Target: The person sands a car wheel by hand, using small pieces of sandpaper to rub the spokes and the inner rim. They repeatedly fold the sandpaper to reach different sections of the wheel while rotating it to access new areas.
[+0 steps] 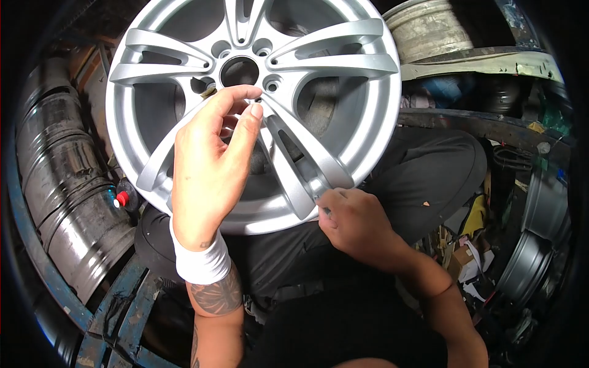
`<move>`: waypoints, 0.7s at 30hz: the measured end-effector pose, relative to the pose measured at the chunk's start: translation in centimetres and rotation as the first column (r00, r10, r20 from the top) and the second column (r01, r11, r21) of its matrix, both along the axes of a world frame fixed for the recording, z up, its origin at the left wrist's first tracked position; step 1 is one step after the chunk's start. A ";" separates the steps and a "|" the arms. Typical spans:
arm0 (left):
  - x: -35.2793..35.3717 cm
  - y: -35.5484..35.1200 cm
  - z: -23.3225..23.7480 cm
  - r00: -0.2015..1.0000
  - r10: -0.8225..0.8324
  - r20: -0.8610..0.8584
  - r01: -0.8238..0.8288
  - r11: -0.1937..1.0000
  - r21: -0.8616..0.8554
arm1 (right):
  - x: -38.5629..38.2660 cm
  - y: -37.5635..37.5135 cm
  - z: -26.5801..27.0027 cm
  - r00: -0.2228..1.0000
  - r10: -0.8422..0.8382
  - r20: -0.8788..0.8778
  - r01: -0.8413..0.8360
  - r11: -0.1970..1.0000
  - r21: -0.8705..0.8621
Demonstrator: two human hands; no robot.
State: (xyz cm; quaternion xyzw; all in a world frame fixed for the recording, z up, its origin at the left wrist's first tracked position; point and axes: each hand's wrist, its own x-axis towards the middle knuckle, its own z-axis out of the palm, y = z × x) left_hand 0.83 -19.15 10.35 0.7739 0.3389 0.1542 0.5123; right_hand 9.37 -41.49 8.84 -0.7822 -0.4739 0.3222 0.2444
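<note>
A silver alloy wheel rim (362,80) with paired spokes lies face up across my lap. My left hand (211,159), with a white band (202,260) at its wrist, hovers over or lightly touches the rim near the centre hole. Its index finger and thumb point at a small hole, a gap between them; the other fingers are mostly hidden. Just past its knuckles shows a small dark and olive piece (208,93) at a lug hole. My right hand (356,224) is closed at the rim's near edge, below a spoke end. A small grey bit shows between its fingers, too little to name.
Dark, shiny stacked wheels or drums (76,165) line the left, beside a blue metal frame (116,316). A red-capped bottle (123,199) stands near the rim. More wheels (524,264), a cardboard box (469,264) and clutter fill the right. Another worn wheel (426,30) sits at upper right.
</note>
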 end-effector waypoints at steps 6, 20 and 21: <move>0.0 -0.1 -0.1 1.000 -0.022 0.006 0.022 0.999 0.048 | 0.6 0.2 0.6 0.997 -0.064 -0.043 0.065 0.998 0.013; 0.4 -1.1 0.3 0.994 -0.100 -0.049 0.100 0.995 0.005 | 0.4 -0.5 -0.9 0.999 -0.018 -0.033 0.020 0.999 0.041; 0.5 -1.1 0.4 0.993 -0.111 -0.045 0.112 0.994 0.013 | 0.4 -0.3 -1.1 1.000 -0.004 -0.028 0.006 0.999 0.051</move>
